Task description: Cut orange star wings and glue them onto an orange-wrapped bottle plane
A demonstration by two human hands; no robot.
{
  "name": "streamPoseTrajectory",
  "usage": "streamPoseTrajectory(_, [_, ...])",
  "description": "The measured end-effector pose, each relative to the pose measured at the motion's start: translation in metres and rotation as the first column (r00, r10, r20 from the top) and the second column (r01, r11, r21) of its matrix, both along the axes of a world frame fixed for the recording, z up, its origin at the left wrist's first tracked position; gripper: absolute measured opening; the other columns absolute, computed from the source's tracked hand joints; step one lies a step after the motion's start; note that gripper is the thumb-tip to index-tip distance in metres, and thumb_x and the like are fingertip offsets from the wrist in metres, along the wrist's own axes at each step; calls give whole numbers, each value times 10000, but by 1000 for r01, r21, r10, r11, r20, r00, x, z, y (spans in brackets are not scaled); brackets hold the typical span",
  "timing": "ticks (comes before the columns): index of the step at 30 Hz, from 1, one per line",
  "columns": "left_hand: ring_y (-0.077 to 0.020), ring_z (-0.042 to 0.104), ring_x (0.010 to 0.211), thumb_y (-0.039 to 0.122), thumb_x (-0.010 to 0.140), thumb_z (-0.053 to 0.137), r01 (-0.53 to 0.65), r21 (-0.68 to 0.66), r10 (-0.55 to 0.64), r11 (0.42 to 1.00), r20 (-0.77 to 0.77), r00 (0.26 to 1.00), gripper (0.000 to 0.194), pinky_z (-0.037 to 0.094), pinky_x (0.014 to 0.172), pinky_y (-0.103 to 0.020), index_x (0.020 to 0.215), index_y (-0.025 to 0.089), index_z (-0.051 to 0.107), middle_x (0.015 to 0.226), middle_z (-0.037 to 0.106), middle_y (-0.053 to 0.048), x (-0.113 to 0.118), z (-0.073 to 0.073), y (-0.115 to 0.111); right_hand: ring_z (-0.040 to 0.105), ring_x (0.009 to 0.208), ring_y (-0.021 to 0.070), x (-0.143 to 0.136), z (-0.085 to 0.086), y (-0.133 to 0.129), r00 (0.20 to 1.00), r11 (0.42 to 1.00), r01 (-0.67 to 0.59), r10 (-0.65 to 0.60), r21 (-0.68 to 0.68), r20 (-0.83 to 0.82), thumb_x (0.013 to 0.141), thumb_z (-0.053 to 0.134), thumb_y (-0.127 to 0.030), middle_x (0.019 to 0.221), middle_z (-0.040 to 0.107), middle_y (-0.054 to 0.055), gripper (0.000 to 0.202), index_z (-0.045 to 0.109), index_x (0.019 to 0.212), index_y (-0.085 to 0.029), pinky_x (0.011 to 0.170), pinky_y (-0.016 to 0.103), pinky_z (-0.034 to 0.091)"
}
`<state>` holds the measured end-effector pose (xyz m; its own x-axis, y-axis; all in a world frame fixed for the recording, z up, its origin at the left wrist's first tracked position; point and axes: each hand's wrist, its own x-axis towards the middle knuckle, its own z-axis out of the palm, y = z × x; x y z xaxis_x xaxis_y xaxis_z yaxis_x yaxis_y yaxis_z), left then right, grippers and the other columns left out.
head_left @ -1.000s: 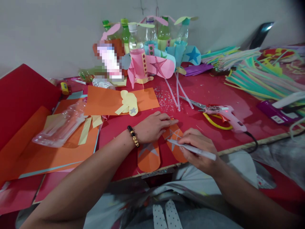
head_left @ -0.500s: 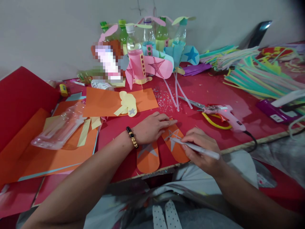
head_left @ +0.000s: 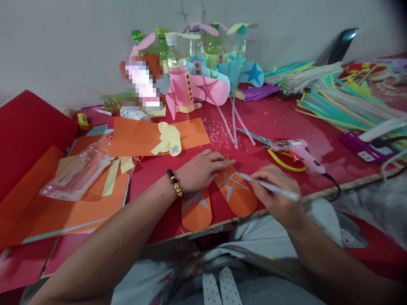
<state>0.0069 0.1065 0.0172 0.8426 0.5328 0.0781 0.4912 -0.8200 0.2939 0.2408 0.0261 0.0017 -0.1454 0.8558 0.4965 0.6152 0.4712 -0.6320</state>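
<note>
My left hand (head_left: pixel 203 168) lies flat with fingers stretched out, pressing the upper end of an orange paper strip (head_left: pixel 243 203) with a rounded end. A star is outlined in silver on that strip. My right hand (head_left: pixel 281 186) grips a whitish pen (head_left: pixel 275 188), its tip at the star's upper right part. Beside it, partly under my left hand and wrist, lies a second orange paper strip (head_left: pixel 197 218) bearing a filled silver star. A beaded bracelet (head_left: pixel 175 183) circles my left wrist.
Decorated bottles (head_left: pixel 179 84) stand along the wall. A pink glue gun (head_left: pixel 305 154) rests over yellow-handled scissors (head_left: pixel 281 159) on the right, near pipe cleaners (head_left: pixel 340 103) and a purple power strip (head_left: pixel 362 148). Left are a clear flattened bottle (head_left: pixel 78 173) and orange sheets (head_left: pixel 92 207).
My right hand and the pen have shifted right, the tip going from the star's middle to its upper right. My left hand stays in place. The view has moved slightly.
</note>
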Motion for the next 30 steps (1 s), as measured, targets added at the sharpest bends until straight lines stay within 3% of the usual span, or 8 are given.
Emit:
streamPoseTrajectory(9, [-186, 496, 1111, 143, 930, 454, -8, -8, 8, 1000, 11, 1000, 498, 354, 1021, -369, 1419, 229, 424, 1235, 563, -80, 0, 0, -1, 589, 728, 186, -2, 5, -1, 997, 997, -76, 77, 33, -15, 807, 612, -162, 759, 625, 40, 53, 629, 826, -208, 690, 332, 482])
streamPoseTrajectory(15, [-182, 490, 1115, 140, 930, 453, -2, -6, 2, 1000, 10, 1000, 505, 343, 1031, -363, 1427, 216, 411, 1235, 560, -79, -1, -1, 0, 589, 729, 188, -1, 2, -1, 1000, 1000, 12, -12, 21, -7, 816, 621, -180, 768, 633, 42, 44, 632, 839, -216, 694, 334, 481])
streamPoseTrajectory(22, [-186, 491, 1116, 141, 925, 460, -9, -19, 9, 1000, 14, 1000, 509, 353, 1020, -367, 1423, 236, 417, 1237, 561, -77, 0, 0, -1, 587, 736, 195, -1, 4, -3, 997, 997, -75, 75, 17, -25, 809, 605, -178, 760, 623, 44, 44, 629, 822, -212, 692, 344, 486])
streamPoseTrajectory(27, [-184, 493, 1115, 140, 931, 444, -3, -4, 3, 1000, 9, 1000, 500, 353, 1021, -365, 1424, 217, 414, 1235, 561, -79, -1, -1, 0, 584, 724, 185, -2, 4, -2, 1000, 1000, -1, 1, 10, -16, 817, 608, -179, 765, 627, 41, 41, 625, 836, -212, 686, 333, 479])
streamPoseTrajectory(30, [-183, 494, 1118, 143, 935, 442, 0, 0, 0, 1000, 8, 1000, 493, 350, 1026, -364, 1424, 203, 415, 1245, 558, -82, -1, -1, 0, 583, 729, 187, -2, 4, -2, 999, 999, -38, 39, 17, -23, 813, 608, -168, 762, 622, 42, 46, 620, 825, -210, 690, 338, 477])
